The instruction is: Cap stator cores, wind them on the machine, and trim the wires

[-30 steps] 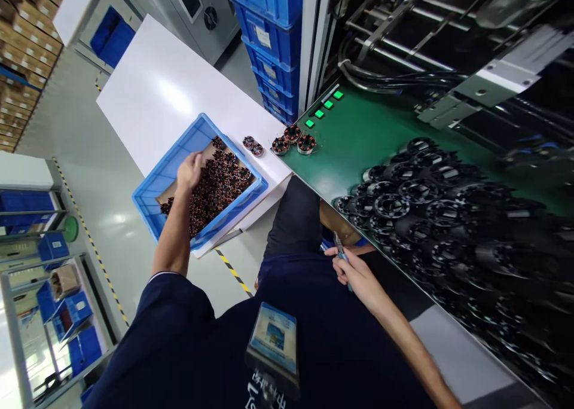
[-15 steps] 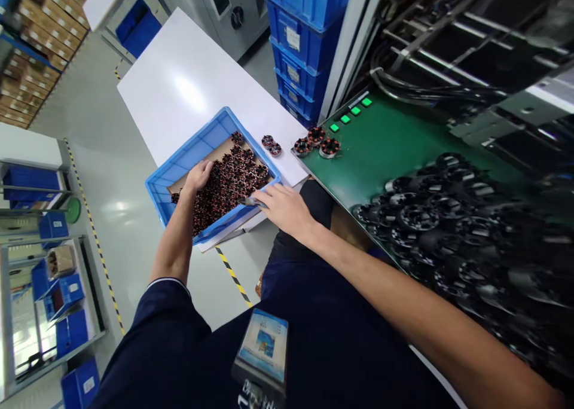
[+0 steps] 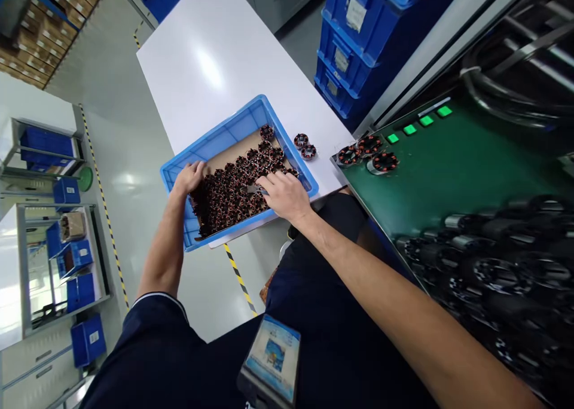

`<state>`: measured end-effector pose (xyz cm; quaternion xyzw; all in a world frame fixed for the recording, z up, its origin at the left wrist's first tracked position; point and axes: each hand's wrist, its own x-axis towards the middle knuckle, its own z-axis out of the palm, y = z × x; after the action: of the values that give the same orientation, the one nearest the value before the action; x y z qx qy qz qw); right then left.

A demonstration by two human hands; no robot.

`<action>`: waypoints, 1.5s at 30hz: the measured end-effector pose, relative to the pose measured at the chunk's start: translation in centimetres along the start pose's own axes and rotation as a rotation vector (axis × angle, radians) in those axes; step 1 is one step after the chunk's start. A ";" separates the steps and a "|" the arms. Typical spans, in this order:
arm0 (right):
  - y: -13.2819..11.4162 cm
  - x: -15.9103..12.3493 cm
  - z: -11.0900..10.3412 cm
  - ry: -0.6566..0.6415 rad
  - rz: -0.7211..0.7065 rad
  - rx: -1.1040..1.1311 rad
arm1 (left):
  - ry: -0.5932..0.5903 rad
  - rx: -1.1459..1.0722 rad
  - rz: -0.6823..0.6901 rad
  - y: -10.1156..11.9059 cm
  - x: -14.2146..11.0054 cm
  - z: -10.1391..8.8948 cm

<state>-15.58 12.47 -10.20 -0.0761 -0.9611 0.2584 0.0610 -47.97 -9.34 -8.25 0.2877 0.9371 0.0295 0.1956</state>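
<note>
- My right grip (image 3: 284,194), at the centre of the frame, is clasped around a pliers-like tool (image 3: 255,189); I see its metal tip pointing left over the parts, the handles hidden by the palm.
- My left grip (image 3: 192,176), left of centre, has its fingers curled at the left side of the pile; I cannot tell whether it grasps anything.
- Below both I have the wound parts (image 3: 224,200), black and red rings packed together mid-frame.
- They lie inside a blue box (image 3: 224,135), where a strip of cardboard liner (image 3: 237,148) shows along the upper side.
- The box rests on the white bench (image 3: 251,56); just right of it I see two loose wound parts (image 3: 308,152), side by side.
- Right of centre, three more wound parts (image 3: 383,162) sit at the corner of the green bench (image 3: 417,182).
- At lower right I get heaped black cylinders (image 3: 497,271), partly blurred.
- Upper right: four lit green squares (image 3: 427,121); left of them, stacked blue bins (image 3: 354,32).
</note>
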 end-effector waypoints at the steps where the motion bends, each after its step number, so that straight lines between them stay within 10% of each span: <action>1: 0.0 0.0 0.1 -0.001 0.004 0.003 | -0.022 0.021 -0.039 -1.1 -0.6 -0.1; 11: -0.1 0.3 -0.4 -0.008 0.040 0.050 | -0.068 0.076 -0.038 -2.1 -4.3 0.4; 21: 0.3 0.7 -0.2 0.096 0.066 0.374 | -0.037 -0.039 0.323 8.4 -0.5 2.4; 25: -0.1 -0.8 -2.6 0.318 0.105 0.593 | 0.010 -0.058 0.365 10.9 -1.3 0.3; 30: -2.3 -10.2 -4.0 0.565 0.319 0.809 | 0.253 -0.172 0.506 18.6 -3.1 0.4; 34: -3.9 -20.8 -3.9 0.630 0.567 0.915 | 0.206 -0.116 0.895 30.0 -5.8 5.1; 38: -4.7 -30.0 -4.5 0.680 0.748 0.967 | 0.121 0.065 0.957 38.9 -7.5 9.6; 45: -6.1 -38.5 -5.3 0.877 0.921 1.009 | 0.106 0.076 0.977 44.2 -7.0 9.8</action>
<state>22.37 3.02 -5.59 -0.5216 -0.4899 0.6064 0.3468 -15.60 23.05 -7.47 0.6986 0.7016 0.0982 0.1003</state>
